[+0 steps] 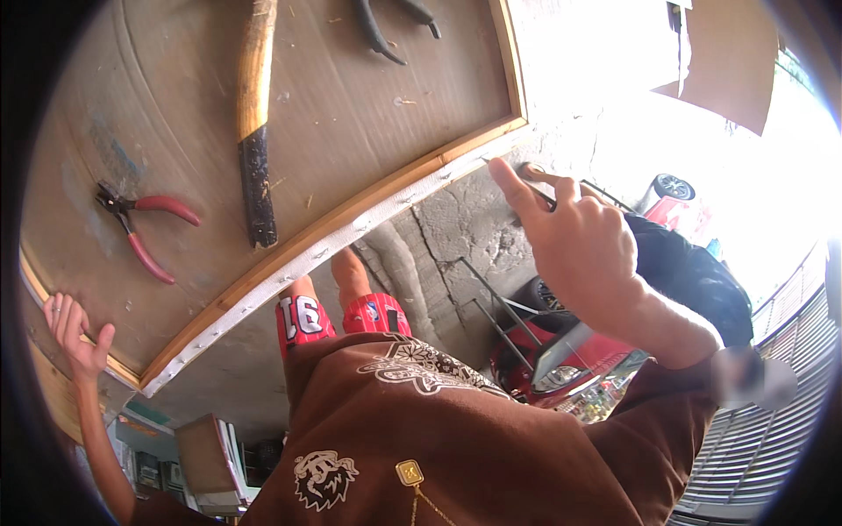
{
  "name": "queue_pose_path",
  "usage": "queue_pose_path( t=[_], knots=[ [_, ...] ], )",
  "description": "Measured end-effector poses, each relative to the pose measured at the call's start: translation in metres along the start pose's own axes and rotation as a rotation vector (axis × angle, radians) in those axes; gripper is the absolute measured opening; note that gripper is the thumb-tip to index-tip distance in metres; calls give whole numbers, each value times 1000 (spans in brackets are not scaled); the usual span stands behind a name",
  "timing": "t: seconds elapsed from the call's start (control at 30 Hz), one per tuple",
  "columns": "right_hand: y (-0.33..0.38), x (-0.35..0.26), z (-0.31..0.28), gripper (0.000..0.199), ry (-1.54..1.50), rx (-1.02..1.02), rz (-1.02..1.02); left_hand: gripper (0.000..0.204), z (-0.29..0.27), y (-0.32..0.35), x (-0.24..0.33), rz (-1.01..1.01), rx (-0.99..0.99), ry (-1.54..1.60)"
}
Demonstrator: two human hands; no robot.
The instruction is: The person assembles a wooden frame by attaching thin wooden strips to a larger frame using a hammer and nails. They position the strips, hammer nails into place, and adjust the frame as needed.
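A wooden frame point(395, 180) edges a brown panel point(360, 114), with a white strip point(298, 272) studded with small metal fasteners along its near side. My right hand point(583, 245) is closed on a slim tool with a thin metal tip point(488, 159), close to the frame's near right corner; its body is mostly hidden. My left hand point(79, 337) rests at the far left edge of the frame, fingers stretched out and thumb apart. On the panel lie red-handled pliers point(140, 226), a wooden handle with a black end point(255, 131), and dark handles of another tool point(381, 35).
Below the panel is a cracked concrete floor point(474, 223). To the right stand a red vehicle point(561, 359), a dark bulky shape point(693, 272) and a slatted metal shutter point(772, 386). A shelf-like unit point(206, 456) stands at lower left. Cardboard point(728, 66) hangs at upper right.
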State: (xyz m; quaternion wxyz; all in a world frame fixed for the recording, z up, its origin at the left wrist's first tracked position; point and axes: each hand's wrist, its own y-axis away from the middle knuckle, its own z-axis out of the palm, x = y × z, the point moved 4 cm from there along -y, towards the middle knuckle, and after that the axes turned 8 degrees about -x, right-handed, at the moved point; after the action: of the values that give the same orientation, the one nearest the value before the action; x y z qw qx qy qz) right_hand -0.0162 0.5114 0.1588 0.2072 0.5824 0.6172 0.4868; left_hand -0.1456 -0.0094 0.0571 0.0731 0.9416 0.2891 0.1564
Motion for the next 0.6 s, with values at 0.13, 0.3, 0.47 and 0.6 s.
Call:
queue_pose_path(
  t=[0.13,0.3,0.47,0.6],
  knots=[
    [-12,16,17,58,-514,-105,-143,56,1,6,6,-17,6,37],
    [-14,21,28,42,-2011,-718,238,56,-1,0,8,14,32,22],
    [-18,-14,79,46,-1309,287,-23,53,9,15,-6,12,-21,-21],
    [-46,-47,119,46,-1454,746,-91,51,7,22,-11,-1,-46,-56]
  ],
)
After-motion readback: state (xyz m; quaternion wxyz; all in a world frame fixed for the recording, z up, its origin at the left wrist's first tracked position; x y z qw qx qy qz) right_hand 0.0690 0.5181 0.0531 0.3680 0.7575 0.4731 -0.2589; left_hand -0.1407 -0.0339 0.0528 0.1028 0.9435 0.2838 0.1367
